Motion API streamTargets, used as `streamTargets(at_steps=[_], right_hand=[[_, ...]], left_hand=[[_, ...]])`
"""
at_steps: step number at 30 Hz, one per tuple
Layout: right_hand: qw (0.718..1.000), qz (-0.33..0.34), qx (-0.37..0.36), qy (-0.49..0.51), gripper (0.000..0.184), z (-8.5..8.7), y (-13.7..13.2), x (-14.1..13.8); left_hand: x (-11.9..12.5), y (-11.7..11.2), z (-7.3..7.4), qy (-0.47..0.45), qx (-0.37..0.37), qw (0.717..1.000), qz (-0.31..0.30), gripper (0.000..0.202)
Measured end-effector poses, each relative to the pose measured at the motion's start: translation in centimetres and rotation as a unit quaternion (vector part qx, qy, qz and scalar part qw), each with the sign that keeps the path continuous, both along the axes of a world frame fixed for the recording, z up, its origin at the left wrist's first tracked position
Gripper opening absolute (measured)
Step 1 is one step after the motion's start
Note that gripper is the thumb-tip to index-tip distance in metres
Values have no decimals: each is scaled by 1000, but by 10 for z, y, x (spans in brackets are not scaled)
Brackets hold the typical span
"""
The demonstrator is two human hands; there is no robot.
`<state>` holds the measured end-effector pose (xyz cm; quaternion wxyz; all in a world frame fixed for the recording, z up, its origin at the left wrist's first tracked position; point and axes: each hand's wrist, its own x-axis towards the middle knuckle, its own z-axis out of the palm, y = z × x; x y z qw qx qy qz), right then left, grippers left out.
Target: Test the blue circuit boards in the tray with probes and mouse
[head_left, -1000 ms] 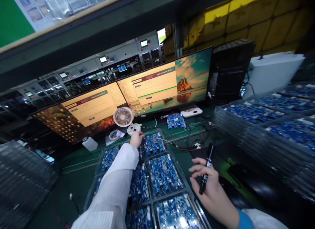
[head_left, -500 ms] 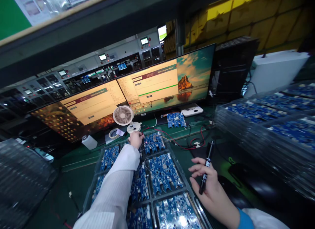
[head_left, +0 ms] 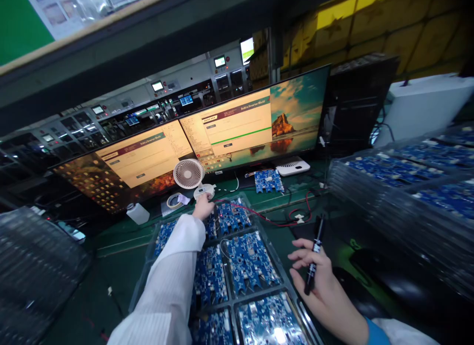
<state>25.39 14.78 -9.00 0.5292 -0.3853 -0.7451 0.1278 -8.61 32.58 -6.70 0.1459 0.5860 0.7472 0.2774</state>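
My left hand [head_left: 203, 207] is closed in a pinch at the far end of a clear plastic tray [head_left: 230, 301], just in front of the small fan's base. A thin red and black cable [head_left: 255, 211] runs from its fingertips to the right; the cable's end is hidden by the fingers. Blue circuit boards [head_left: 252, 263] lie in the tray's compartments, some partly covered by my left sleeve. At the tray's right side my right hand [head_left: 320, 276] holds a black marker pen [head_left: 314, 256], tilted upright against the palm, with the fingertips loosely curled.
Behind the tray stand a small round fan [head_left: 188, 174], a tape roll [head_left: 174, 200], a white bottle [head_left: 138, 213] and a wide monitor [head_left: 229, 122]. A single board [head_left: 268, 181] lies under the monitor. Stacked trays of boards [head_left: 392, 187] rise at right, plastic trays [head_left: 40, 266] at left.
My left hand has drawn back slightly from the upper board toward the fan base, and the red cable now stretches across that board. My right hand still holds the marker pen.
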Motion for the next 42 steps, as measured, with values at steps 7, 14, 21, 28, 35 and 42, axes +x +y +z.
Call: streamTargets(at_steps=[7, 14, 21, 28, 35, 42], right_hand=[[1000, -6, 6, -1, 19, 2, 1, 1], [1000, -17, 12, -6, 16, 7, -2, 0], [1000, -14, 4, -2, 17, 4, -3, 1], [1000, -2, 5, 2, 17, 4, -1, 0], [1000, -4, 2, 1, 18, 1, 0, 1], [1000, -9, 9, -2, 16, 5, -1, -1]], left_hand=[[-15, 32, 1, -78, 42, 992, 95, 27], [-8, 42, -7, -197, 53, 972, 118, 21], [-13, 32, 1, -305, 118, 934, 142, 26], [-25, 21, 33, -504, 210, 835, 74, 24], [-25, 18, 33, -609, 232, 757, 46, 33], [-23, 21, 26, -639, 238, 729, 58, 47]])
